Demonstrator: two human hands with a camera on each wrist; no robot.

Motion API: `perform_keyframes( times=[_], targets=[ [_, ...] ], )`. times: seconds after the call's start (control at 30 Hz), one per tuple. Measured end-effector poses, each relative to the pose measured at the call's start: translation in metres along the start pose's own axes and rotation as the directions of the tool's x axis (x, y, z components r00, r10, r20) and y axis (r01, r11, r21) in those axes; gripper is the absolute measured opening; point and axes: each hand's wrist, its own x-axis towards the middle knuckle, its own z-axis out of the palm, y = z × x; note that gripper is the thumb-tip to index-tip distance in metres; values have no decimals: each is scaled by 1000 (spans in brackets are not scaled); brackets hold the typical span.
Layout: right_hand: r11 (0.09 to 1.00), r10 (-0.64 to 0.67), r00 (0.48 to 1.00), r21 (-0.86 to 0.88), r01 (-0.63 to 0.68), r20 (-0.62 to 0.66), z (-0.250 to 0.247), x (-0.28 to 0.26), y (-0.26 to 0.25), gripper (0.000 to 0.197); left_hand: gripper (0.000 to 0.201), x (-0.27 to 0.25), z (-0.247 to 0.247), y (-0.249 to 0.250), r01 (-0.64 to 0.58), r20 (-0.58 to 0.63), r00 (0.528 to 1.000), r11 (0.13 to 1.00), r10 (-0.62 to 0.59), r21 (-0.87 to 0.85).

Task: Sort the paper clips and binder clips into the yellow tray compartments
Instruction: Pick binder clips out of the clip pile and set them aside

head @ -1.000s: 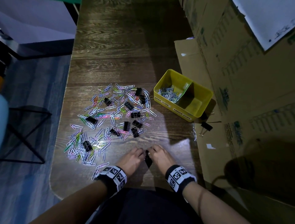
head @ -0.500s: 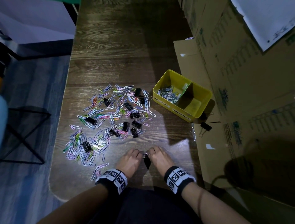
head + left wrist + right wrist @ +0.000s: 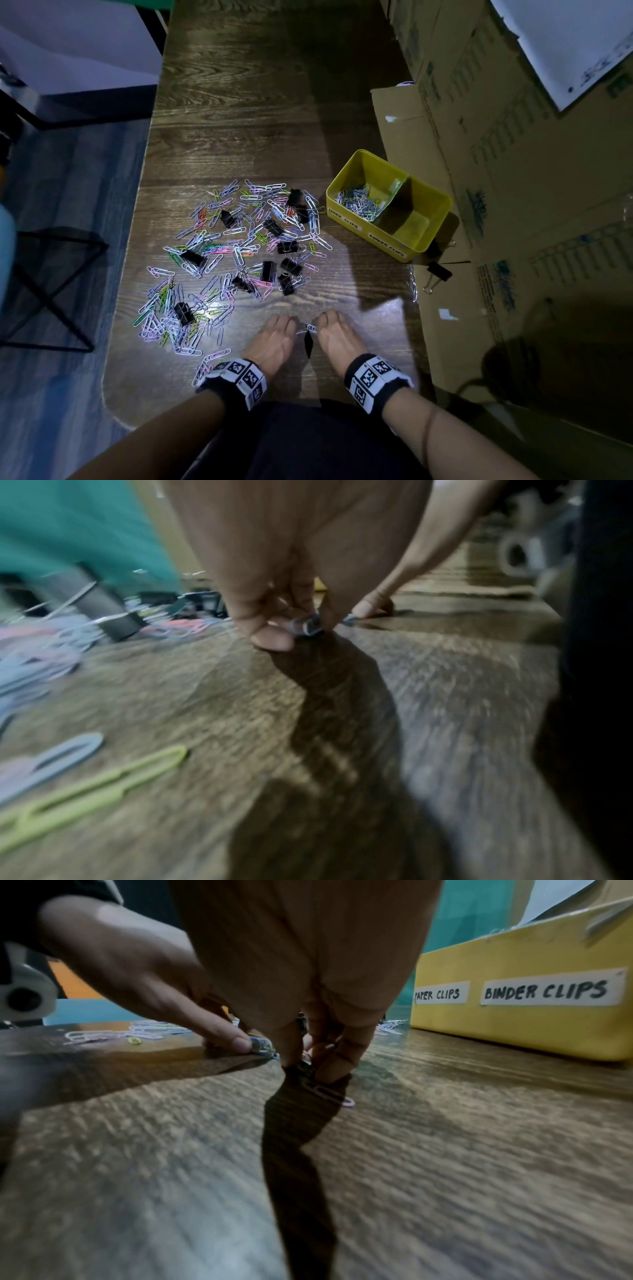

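Note:
Near the table's front edge my left hand [image 3: 286,325] and right hand [image 3: 325,322] meet, fingertips down. Both pinch one small tangle of paper clips [image 3: 308,329] between them. In the left wrist view my left hand [image 3: 287,627] squeezes the silvery clips [image 3: 306,624]. In the right wrist view my right hand [image 3: 313,1062] grips its end, and a pink clip [image 3: 330,1095] trails on the wood. The yellow tray [image 3: 363,224] stands at the right; its left compartment holds paper clips [image 3: 358,202]. A mixed pile [image 3: 239,260] of coloured paper clips and black binder clips lies beyond my hands.
Cardboard boxes [image 3: 513,171] line the table's right side. A black binder clip [image 3: 440,270] lies on the cardboard flap beside the tray, and a few paper clips [image 3: 412,284] at the table's right edge. A black stool frame [image 3: 58,294] stands off the left edge.
Both hands stay together at the front edge with the clips pinched between them; they have only shifted slightly.

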Motion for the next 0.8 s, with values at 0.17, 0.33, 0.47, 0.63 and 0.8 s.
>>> perform_keyframes(
  times=[0.17, 0.33, 0.47, 0.63, 0.8],
  targets=[
    [999, -28, 1000, 16, 28, -13, -4, -3, 3, 39, 15, 1, -14, -11, 202, 91, 979, 880, -180, -430],
    [999, -7, 1000, 54, 7, 8, 0, 1, 5, 38, 6, 10, -17, -21, 355, 178, 934, 749, -309, -559],
    [999, -29, 1000, 16, 29, 8, 2, -3, 2, 45, 9, 15, -16, -22, 391, 226, 920, 704, -322, -593],
    [999, -39, 999, 30, 38, 19, 8, -3, 5, 52, 10, 15, -15, -22, 396, 233, 918, 695, -322, -600],
    [877, 103, 995, 471, -95, 8, -10, 1, 24, 12, 17, 25, -27, -29, 493, 400, 870, 468, -288, -734]
  ],
)
